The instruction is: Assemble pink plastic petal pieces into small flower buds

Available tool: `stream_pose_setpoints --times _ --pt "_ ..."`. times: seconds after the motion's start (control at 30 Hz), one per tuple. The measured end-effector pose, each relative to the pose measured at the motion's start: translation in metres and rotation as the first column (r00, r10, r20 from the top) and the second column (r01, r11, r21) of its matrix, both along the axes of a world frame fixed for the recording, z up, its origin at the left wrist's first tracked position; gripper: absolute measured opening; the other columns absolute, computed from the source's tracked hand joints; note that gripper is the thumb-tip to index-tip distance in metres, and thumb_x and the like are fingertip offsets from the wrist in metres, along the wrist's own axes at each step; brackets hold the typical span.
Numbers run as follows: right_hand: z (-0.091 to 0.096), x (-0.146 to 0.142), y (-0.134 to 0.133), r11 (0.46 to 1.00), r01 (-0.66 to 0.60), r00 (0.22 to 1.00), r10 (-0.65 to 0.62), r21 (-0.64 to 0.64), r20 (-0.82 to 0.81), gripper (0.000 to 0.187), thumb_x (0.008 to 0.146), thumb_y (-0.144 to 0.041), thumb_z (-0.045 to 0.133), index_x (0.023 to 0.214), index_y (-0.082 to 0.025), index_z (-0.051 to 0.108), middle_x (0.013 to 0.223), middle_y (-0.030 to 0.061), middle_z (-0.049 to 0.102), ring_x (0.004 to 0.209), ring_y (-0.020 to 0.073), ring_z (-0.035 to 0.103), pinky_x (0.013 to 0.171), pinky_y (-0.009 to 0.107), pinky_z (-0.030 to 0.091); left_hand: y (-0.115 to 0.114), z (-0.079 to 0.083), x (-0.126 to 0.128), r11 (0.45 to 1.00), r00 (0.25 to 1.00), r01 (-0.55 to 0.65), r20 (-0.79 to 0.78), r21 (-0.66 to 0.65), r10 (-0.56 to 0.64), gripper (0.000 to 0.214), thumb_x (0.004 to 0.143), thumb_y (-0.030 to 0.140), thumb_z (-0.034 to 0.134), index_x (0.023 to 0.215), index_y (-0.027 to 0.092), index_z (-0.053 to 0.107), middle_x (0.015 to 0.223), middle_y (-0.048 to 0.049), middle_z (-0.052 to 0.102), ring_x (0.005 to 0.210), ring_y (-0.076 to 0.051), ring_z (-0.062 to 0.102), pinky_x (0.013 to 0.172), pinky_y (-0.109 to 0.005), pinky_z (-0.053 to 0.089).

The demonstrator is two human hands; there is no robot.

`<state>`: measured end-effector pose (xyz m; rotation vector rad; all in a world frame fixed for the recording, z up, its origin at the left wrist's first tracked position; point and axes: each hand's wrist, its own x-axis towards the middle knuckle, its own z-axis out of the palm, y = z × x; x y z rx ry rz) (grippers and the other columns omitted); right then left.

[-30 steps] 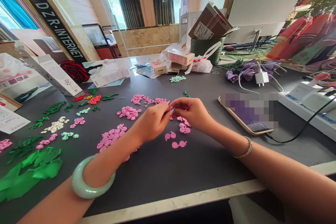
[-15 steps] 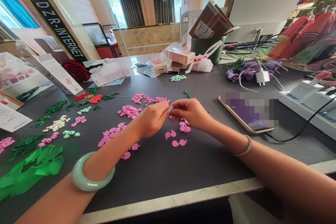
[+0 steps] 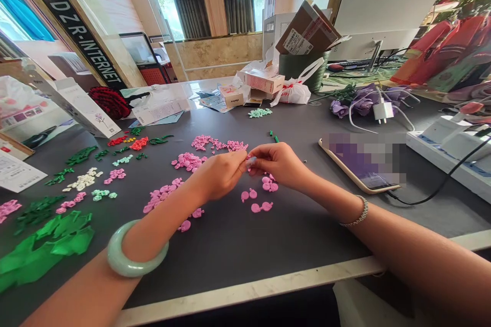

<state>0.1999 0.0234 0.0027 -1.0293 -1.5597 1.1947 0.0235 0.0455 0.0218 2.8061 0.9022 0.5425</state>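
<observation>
Little has changed: your left hand (image 3: 218,176) and right hand (image 3: 278,163) stay closed, their fingertips pinching a small piece (image 3: 250,161) they mostly hide, together above the dark table (image 3: 230,260), just beside the scattered pink plastic pieces (image 3: 163,195).

Single head-worn camera, wide-angle, looked forward and down from the person's own viewpoint. Left hand (image 3: 218,176) and right hand (image 3: 278,163) sat close, mid-frame, above a dark grey desk (image 3: 245,250); desk front edge crossed the bottom, window (image 3: 164,0) far off at top.
</observation>
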Motion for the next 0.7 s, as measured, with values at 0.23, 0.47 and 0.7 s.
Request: stream_pose_setpoints --times 0.23,0.47,0.7 --pt "-0.0029 -0.0026 -0.0019 0.999 0.002 0.996 -0.005 0.041 0.086 0.009 0.074 -0.021 0.059 0.069 -0.013 0.061 0.058 0.0000 0.064 0.055 0.0111 0.064 0.055 0.020 0.052 -0.0021 -0.0046 0.0037 0.990 0.990 -0.137 0.038 0.035 0.136 0.039 0.094 0.033 0.031 0.064 0.017 0.050 0.055 -0.0010 0.050 0.048 -0.012 0.041 0.048 -0.024 0.023" --pt "-0.0030 -0.0028 -0.0010 0.999 -0.045 0.997 0.043 0.018 0.069 0.008 0.075 -0.019 0.059 0.071 -0.013 0.062 0.059 -0.0007 0.063 0.055 0.0097 0.063 0.055 0.018 0.050 -0.0007 -0.0053 0.0039 0.991 0.989 -0.134 0.072 0.010 0.133 0.041 0.093 0.032 0.032 0.060 0.016 0.049 0.051 0.0011 0.046 0.046 -0.010 0.037 0.048 -0.024 0.023" --pt "-0.0034 -0.0021 -0.0017 0.996 -0.081 0.995 0.080 0.019 0.059 0.009 0.075 -0.020 0.058 0.071 -0.013 0.061 0.058 -0.0006 0.064 0.054 0.0104 0.063 0.054 0.020 0.051 0.0008 -0.0034 0.0015 0.998 0.996 -0.068 0.059 0.013 0.067 0.040 0.093 0.030 0.030 0.061 0.016 0.050 0.050 0.0010 0.046 0.046 -0.010 0.036 0.048 -0.024 0.026"
